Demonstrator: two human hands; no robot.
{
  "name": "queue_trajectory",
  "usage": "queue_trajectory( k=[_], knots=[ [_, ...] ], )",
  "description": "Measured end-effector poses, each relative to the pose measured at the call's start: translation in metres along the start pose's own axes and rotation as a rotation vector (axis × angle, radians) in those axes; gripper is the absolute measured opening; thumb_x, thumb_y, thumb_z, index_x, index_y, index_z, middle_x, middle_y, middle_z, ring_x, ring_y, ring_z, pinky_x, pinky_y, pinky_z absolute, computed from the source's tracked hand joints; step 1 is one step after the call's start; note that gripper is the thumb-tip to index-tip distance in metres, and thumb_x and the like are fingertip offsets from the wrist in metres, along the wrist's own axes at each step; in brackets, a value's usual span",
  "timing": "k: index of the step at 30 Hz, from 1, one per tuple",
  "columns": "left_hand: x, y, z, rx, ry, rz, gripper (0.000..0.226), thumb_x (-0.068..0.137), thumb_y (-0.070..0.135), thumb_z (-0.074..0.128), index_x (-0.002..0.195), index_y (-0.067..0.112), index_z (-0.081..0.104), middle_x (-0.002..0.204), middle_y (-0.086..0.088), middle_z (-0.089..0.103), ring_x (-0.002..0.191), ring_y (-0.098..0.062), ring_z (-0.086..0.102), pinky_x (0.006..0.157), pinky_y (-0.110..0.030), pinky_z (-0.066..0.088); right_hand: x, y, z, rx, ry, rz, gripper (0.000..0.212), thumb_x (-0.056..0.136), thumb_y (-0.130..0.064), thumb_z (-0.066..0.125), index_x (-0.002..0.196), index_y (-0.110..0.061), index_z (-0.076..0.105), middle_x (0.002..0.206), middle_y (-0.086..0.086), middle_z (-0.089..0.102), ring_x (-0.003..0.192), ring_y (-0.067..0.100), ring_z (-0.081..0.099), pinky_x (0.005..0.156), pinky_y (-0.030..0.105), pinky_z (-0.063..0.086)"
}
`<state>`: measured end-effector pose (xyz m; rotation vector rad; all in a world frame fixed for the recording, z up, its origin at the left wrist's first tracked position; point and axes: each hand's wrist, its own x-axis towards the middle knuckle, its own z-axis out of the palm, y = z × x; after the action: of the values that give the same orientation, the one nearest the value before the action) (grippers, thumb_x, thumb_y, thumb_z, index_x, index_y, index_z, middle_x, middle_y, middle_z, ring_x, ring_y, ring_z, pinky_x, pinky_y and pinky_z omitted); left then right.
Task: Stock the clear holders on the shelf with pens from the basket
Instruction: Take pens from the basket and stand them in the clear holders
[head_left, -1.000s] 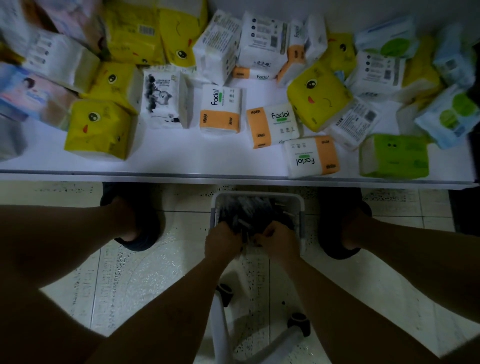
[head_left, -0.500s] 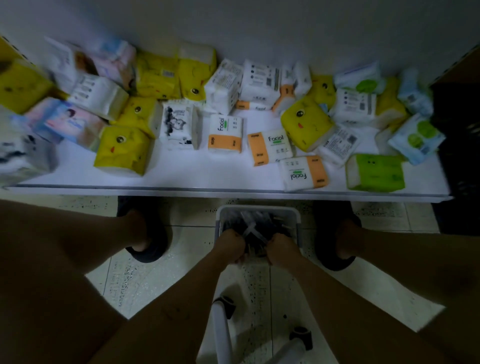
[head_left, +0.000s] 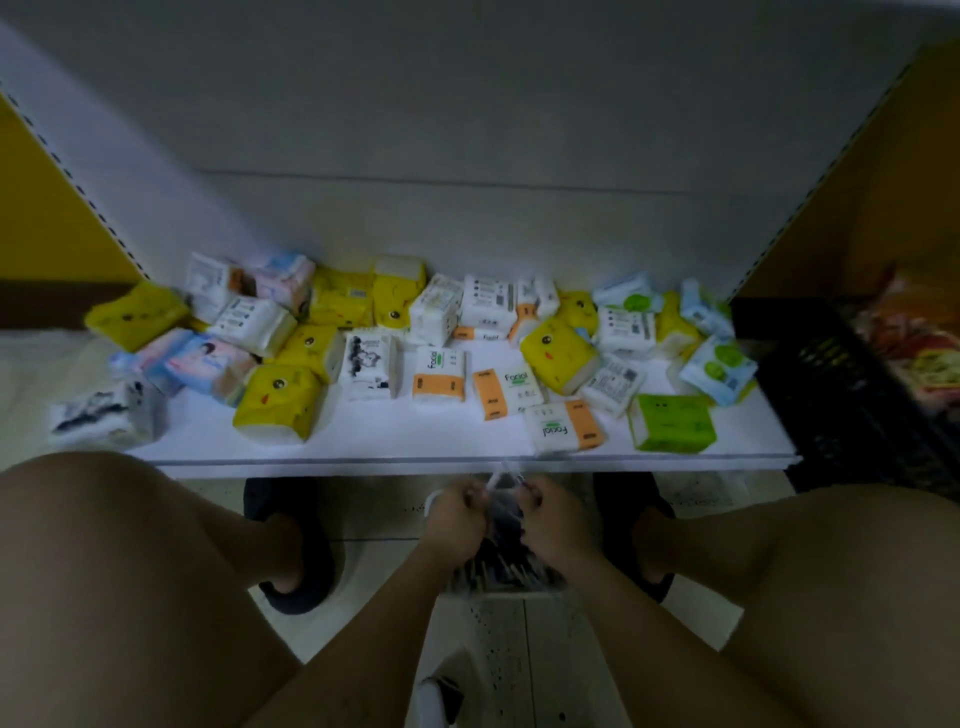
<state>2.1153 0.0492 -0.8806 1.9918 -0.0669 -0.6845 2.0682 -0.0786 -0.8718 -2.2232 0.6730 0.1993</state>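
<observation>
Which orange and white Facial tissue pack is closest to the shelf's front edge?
The rightmost Facial pack, just left of the green pack; the other two lie farther back.

Two hands (head_left: 457, 514) (head_left: 550, 519), one basket (head_left: 498, 590), two slippers (head_left: 265, 499) (head_left: 618, 499).

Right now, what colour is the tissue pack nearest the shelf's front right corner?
The tissue pack is bright green, seen best in the head view.

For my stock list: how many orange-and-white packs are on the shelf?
3 clearly: the middle pack, the pack right of it, the front-edge pack. Partly covered ones at the back may add more.
</observation>
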Motion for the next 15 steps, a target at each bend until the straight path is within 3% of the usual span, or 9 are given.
queue_trajectory(
  k=[2,4,8,11,13,15],
  knots=[
    [-0.003,0.016,-0.008,-0.038,0.038,0.049,0.012,0.099,0.013,0.045,0.094,0.008,0.054,0.085,-0.011,0.060,0.073,-0.022,0.058,0.067,-0.036,0.050,-0.001,-0.011,-0.010,0.035,0.046,-0.029,0.014,0.098,-0.022,0.050,0.087,-0.015,0.055,0.085,0.002,0.062,0.077,0.019,0.058,0.059,0.026,0.043],
    [-0.005,0.038,-0.019,-0.031,0.119,0.124,0.016,0.100,0.024,0.046,0.095,0.012,0.056,0.083,-0.005,0.064,0.072,-0.020,0.061,0.064,-0.032,0.049,0.000,-0.026,-0.023,0.104,0.113,-0.067,0.010,0.096,-0.023,0.055,0.092,-0.014,0.057,0.085,-0.001,0.061,0.077,0.014,0.055,0.053,0.018,0.033],
    [-0.012,0.082,-0.045,-0.076,0.238,0.299,0.021,0.100,0.037,0.045,0.094,0.022,0.058,0.071,0.007,0.062,0.059,0.004,0.056,0.054,-0.018,0.039,-0.002,-0.063,-0.045,0.268,0.175,-0.174,0.022,0.102,-0.032,0.042,0.103,-0.021,0.062,0.081,-0.003,0.063,0.073,0.006,0.058,0.060,0.023,0.040],
    [-0.020,0.111,-0.063,-0.139,0.255,0.403,0.016,0.098,0.033,0.051,0.101,0.020,0.060,0.073,0.002,0.064,0.057,0.000,0.055,0.057,-0.017,0.042,-0.005,-0.092,-0.065,0.409,0.198,-0.248,0.025,0.102,-0.027,0.042,0.099,-0.023,0.066,0.075,-0.004,0.060,0.065,0.007,0.056,0.059,0.025,0.049],
    [-0.027,0.135,-0.077,-0.223,0.279,0.433,0.013,0.096,0.031,0.055,0.099,0.019,0.060,0.073,-0.001,0.068,0.058,-0.004,0.059,0.057,-0.021,0.047,-0.009,-0.117,-0.085,0.479,0.214,-0.320,0.021,0.100,-0.026,0.048,0.094,-0.026,0.068,0.078,-0.007,0.064,0.071,0.012,0.059,0.065,0.031,0.053],
    [-0.034,0.160,-0.092,-0.280,0.291,0.486,0.011,0.096,0.028,0.056,0.096,0.017,0.060,0.074,-0.001,0.070,0.062,-0.005,0.064,0.057,-0.023,0.051,-0.014,-0.144,-0.107,0.514,0.249,-0.417,0.016,0.097,-0.026,0.055,0.089,-0.027,0.069,0.075,-0.012,0.066,0.071,0.005,0.059,0.066,0.025,0.050]
  ],
)
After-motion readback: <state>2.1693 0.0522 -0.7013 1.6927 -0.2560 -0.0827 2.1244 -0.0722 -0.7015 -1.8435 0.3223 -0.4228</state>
